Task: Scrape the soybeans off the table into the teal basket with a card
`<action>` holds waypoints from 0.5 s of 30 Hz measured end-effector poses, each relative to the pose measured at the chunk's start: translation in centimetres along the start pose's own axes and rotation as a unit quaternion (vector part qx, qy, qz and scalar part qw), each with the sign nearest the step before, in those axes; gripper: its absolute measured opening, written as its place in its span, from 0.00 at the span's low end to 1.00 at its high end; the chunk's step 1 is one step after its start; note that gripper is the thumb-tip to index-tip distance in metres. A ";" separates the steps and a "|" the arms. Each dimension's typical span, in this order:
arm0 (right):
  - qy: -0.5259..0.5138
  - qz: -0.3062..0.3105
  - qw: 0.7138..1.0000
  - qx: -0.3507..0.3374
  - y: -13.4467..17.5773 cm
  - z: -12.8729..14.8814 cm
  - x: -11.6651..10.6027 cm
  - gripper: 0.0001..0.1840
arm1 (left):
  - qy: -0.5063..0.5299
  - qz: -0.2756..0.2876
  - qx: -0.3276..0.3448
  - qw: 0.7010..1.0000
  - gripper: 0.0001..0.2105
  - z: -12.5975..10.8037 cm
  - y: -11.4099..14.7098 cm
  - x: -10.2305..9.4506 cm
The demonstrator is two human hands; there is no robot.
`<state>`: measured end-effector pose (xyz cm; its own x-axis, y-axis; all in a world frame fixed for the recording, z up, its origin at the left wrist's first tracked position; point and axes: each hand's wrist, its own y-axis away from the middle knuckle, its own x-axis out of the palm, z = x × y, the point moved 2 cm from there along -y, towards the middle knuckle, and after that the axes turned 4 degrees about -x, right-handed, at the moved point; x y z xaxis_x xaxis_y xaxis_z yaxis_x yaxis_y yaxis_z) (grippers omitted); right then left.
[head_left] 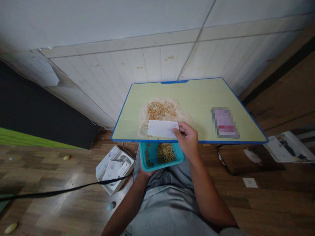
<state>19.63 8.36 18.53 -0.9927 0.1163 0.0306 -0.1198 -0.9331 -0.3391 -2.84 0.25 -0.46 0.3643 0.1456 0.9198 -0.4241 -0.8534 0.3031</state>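
My right hand (188,137) pinches the right end of a flat white card (159,128) near a small hole. The card stands tilted at the near side of a pile of pale rice-like grains (183,114) with round yellow-brown beans (157,109) mixed in. Below the table's near edge is a teal plastic tray (180,159), with many similar beans (167,152) inside, mostly on its right side. My left hand (147,172) supports that tray from underneath at the near left corner; its fingers are largely hidden under it.
The pale green table (206,95) has a blue rim and stands by the wall. A blurred-out phone-like object (225,123) lies at its right. On the floor are an open white box (114,170), a black strap (73,190) and a brown carton (236,157).
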 end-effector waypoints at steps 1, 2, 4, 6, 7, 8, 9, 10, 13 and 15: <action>0.001 0.002 1.000 0.001 0.0 0.0 0.0 0.18 | 0.000 0.003 -0.001 1.000 0.39 0.0 0.0 -0.2; 0.001 0.006 1.000 0.002 0.0 -0.1 -0.1 0.19 | -0.001 0.008 -0.002 1.000 0.39 0.0 0.1 -0.4; 0.002 0.012 1.000 0.002 0.1 -0.1 -0.1 0.20 | -0.003 0.021 -0.005 1.000 0.39 0.0 0.1 -0.9; 0.000 0.016 1.000 0.001 0.1 0.0 -0.1 0.20 | -0.007 0.033 -0.015 0.999 0.38 0.0 0.1 -1.4; 0.000 0.017 1.000 0.000 0.1 0.0 -0.1 0.20 | -0.009 0.036 -0.018 0.999 0.38 0.0 0.0 -1.6; 0.000 0.018 1.000 -0.002 0.1 0.1 -0.1 0.20 | -0.011 0.035 -0.017 0.999 0.38 0.0 0.0 -1.8; 0.000 0.019 1.000 -0.003 0.1 0.1 -0.1 0.20 | -0.013 0.030 -0.014 0.999 0.38 0.0 -0.1 -1.9; 0.000 0.021 1.000 -0.005 0.1 0.2 -0.1 0.20 | -0.015 0.020 -0.006 1.000 0.37 0.0 -0.3 -2.0; -0.003 0.029 1.000 -0.010 0.2 0.5 -0.2 0.20 | -0.017 -0.014 0.024 0.999 0.36 0.0 -0.6 -2.1; -0.005 0.036 0.999 -0.015 0.2 0.6 -0.2 0.20 | -0.021 -0.016 0.020 0.999 0.37 0.0 -0.7 -2.0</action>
<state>19.83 7.89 19.04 -0.9988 0.0462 0.0151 -0.0485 -0.9280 -0.3694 -3.24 0.55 -2.54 0.4118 0.1533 0.8983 -0.3784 -0.8680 0.3216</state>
